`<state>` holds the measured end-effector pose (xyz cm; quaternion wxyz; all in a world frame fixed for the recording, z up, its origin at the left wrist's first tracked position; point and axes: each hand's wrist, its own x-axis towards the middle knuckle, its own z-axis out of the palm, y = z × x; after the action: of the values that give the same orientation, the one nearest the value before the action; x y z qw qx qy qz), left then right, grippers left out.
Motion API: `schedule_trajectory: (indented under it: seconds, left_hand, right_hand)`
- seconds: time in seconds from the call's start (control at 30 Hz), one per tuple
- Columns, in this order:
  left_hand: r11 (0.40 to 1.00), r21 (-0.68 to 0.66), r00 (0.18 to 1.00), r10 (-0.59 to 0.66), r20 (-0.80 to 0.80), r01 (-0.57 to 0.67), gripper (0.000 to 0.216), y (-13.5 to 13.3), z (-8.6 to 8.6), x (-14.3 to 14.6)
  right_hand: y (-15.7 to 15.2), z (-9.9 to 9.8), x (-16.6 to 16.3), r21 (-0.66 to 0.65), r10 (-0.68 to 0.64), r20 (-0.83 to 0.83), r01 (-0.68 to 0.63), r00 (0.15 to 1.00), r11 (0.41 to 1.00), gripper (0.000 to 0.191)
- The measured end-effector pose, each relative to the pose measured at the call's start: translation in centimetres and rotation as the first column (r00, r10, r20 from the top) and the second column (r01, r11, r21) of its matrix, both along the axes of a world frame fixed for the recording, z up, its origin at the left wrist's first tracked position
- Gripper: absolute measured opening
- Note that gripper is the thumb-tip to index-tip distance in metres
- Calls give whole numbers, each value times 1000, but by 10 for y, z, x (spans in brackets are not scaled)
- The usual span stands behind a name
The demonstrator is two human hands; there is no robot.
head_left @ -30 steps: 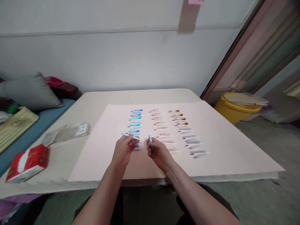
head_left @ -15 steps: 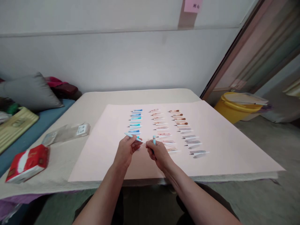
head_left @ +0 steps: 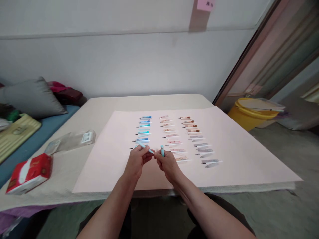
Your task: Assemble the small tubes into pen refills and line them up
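Observation:
My left hand pinches a slim pale-blue pen barrel, tilted with one end toward the other hand. Close by on the right, my right hand is closed around a light-blue pen part that stands up out of the fist. The fingertips of both hands nearly meet at the barrel's end; what they pinch there is too small to make out. Under and behind the hands lie rows of pen parts with thin refills: blue ones, pink ones and brown-ended ones. My hands hide some of the nearest pieces.
A pale pink sheet covers much of the table. Greyish pen parts lie at its right. Leftward are a clear plastic bag and a red tissue pack. A yellow bin stands on the floor at right.
The barrel in my left hand has moved right and slightly down, its end now against the right fingertips. The thin rod seen between the hands before no longer shows.

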<state>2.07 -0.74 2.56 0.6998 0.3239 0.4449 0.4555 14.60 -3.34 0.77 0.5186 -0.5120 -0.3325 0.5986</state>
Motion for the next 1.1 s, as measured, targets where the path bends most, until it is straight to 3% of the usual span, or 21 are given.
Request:
schedule_trajectory:
  seconds: [0.53, 0.67, 0.8, 0.93, 1.1]
  left_hand:
    - [997, -39, 993, 70, 96, -67, 18, 10, -3, -7]
    - [992, -56, 987, 115, 115, -110, 12, 15, 0, -14]
    - [977, -88, 973, 203, 106, -194, 7, 20, 6, -23]
    - [975, -83, 973, 213, 89, -206, 7, 21, 10, -27]
    - [988, -56, 986, 149, 73, -146, 10, 19, 5, -23]
  right_hand:
    - [4, -4, 7, 25, 55, 111, -58, 992, 998, 24]
    - [6, -2, 13, 59, 110, 242, -127, 964, 990, 25]
    - [8, -3, 20, 133, 129, 570, -246, 812, 960, 31]
    - [7, -5, 20, 89, 139, 783, -330, 607, 940, 34]
    - [6, -9, 18, 71, 149, 818, -355, 556, 932, 32]
